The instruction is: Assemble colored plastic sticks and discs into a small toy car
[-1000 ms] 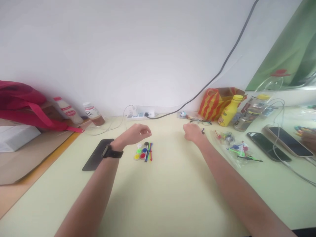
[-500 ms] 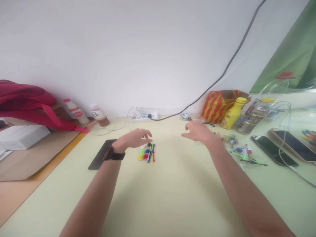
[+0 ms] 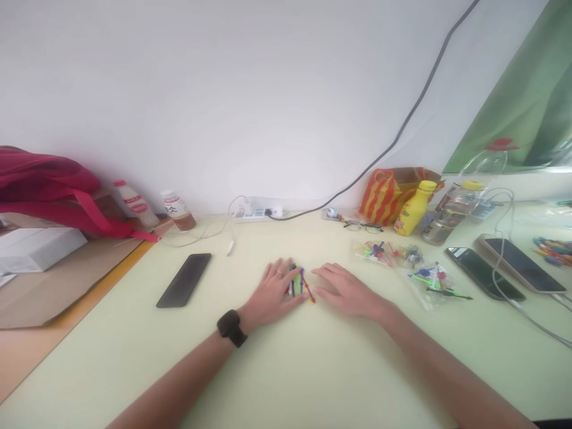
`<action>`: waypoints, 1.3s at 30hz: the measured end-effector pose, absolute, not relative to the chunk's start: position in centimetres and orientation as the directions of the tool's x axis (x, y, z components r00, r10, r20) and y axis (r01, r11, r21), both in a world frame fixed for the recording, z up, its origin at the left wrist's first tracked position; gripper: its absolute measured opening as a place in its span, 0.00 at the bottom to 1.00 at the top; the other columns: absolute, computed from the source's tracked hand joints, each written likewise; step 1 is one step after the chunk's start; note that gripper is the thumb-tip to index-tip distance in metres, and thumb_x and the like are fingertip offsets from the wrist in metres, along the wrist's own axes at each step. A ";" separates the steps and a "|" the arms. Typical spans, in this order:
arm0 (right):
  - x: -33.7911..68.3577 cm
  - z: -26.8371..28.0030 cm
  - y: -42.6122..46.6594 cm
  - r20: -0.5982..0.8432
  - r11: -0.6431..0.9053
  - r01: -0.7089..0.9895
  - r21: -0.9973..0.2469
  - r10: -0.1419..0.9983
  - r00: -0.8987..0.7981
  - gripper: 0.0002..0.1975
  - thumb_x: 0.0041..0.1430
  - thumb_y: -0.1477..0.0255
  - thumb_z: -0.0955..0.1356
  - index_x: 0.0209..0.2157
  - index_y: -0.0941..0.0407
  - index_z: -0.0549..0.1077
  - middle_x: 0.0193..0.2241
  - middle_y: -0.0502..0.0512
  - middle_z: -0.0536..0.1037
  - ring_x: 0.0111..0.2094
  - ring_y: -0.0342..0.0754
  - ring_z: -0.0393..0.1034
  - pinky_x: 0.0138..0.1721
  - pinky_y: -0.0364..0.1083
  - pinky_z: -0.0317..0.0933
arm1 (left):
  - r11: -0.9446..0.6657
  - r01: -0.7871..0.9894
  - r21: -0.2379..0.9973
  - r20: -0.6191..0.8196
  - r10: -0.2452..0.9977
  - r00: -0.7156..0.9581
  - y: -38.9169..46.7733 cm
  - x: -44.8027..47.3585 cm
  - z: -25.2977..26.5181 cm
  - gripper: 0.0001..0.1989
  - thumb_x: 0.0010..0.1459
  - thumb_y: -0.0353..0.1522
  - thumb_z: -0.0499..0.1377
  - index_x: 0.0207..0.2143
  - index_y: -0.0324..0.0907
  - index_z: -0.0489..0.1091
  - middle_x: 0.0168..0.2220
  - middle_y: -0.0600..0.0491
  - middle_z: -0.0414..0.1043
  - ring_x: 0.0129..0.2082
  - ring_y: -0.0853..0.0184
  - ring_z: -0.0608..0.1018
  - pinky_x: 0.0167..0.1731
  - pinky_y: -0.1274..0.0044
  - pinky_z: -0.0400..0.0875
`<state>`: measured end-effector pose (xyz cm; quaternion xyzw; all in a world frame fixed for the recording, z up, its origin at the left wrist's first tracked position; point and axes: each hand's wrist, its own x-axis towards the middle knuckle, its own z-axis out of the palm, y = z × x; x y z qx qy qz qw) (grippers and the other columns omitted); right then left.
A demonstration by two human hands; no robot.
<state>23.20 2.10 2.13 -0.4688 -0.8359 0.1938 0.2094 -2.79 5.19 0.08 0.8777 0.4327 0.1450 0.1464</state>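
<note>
My left hand (image 3: 273,292), with a black watch (image 3: 231,328) on the wrist, lies flat with its fingers spread over a small cluster of plastic pieces. Its palm and fingers hide most of that cluster. Thin coloured plastic sticks (image 3: 302,280) in black, green, blue and red show between its thumb and forefinger, with the red one slanting outward. Just right of the sticks, my right hand (image 3: 346,289) rests low at the table with its fingers stretched toward them. It holds nothing, and a narrow gap separates its fingertips from the red stick.
A dark phone (image 3: 184,280) lies at left. Clear bags of plastic parts (image 3: 378,251), glasses (image 3: 363,226) and two phones (image 3: 485,273) lie at right. Bottles, including a yellow bottle (image 3: 415,208), a striped bag (image 3: 379,193) and a power strip (image 3: 258,213) stand along the wall.
Both hands have come down toward the table. My left hand moved right and now covers the round coloured pieces. The pieces and sticks have shifted right, and the sticks are fanned out.
</note>
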 end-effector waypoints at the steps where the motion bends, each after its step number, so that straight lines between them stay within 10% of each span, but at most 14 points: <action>1: 23.0 1.8 2.1 0.197 0.501 0.680 -0.535 0.857 -0.477 0.19 0.73 0.62 0.63 0.61 0.51 0.68 0.55 0.59 0.75 0.57 0.56 0.68 0.60 0.56 0.61 | -0.586 0.706 0.398 0.124 0.797 0.591 4.9 -1.6 0.1 0.36 0.66 0.54 0.56 0.70 0.50 0.60 0.76 0.45 0.48 0.75 0.42 0.49 0.71 0.45 0.43; 6: 23.5 0.9 2.4 0.275 0.543 0.650 -0.532 0.837 -0.473 0.19 0.71 0.66 0.66 0.61 0.50 0.68 0.53 0.58 0.75 0.53 0.55 0.68 0.58 0.57 0.63 | -0.611 0.546 0.574 0.187 0.746 0.639 4.7 -0.1 0.8 0.29 0.68 0.46 0.58 0.67 0.47 0.63 0.75 0.45 0.48 0.75 0.50 0.54 0.71 0.55 0.55; 14: 25.1 -0.4 3.0 0.319 0.548 0.660 -0.514 0.836 -0.446 0.19 0.64 0.84 0.62 0.50 0.52 0.75 0.45 0.57 0.78 0.49 0.53 0.72 0.52 0.53 0.67 | -0.592 0.510 0.624 0.292 0.782 0.550 6.4 -2.7 0.5 0.15 0.67 0.35 0.59 0.55 0.49 0.75 0.54 0.50 0.78 0.56 0.56 0.76 0.59 0.62 0.70; 21: 24.9 -0.7 3.1 0.356 0.494 0.731 -0.471 0.865 -0.354 0.10 0.61 0.81 0.66 0.37 0.53 0.75 0.37 0.54 0.79 0.40 0.52 0.73 0.43 0.51 0.66 | -0.589 0.578 0.564 0.338 0.804 0.489 6.1 -2.4 0.5 0.10 0.69 0.38 0.58 0.49 0.47 0.75 0.51 0.49 0.77 0.54 0.56 0.76 0.56 0.62 0.71; 28: 24.1 -1.1 3.2 0.367 0.516 0.713 -0.475 0.853 -0.372 0.11 0.68 0.78 0.65 0.44 0.52 0.77 0.40 0.55 0.79 0.43 0.53 0.73 0.47 0.52 0.67 | -0.709 0.582 0.399 0.278 0.698 0.660 5.5 -1.7 0.5 0.28 0.71 0.45 0.55 0.69 0.53 0.61 0.73 0.50 0.54 0.72 0.47 0.57 0.67 0.53 0.59; 39: 24.4 -1.7 3.4 0.384 0.527 0.669 -0.524 0.847 -0.367 0.13 0.71 0.77 0.62 0.47 0.53 0.77 0.41 0.57 0.79 0.46 0.54 0.73 0.49 0.55 0.67 | -0.632 0.482 0.608 0.393 0.766 0.509 6.2 -1.7 0.2 0.14 0.69 0.39 0.59 0.54 0.47 0.74 0.52 0.47 0.77 0.56 0.56 0.74 0.58 0.61 0.71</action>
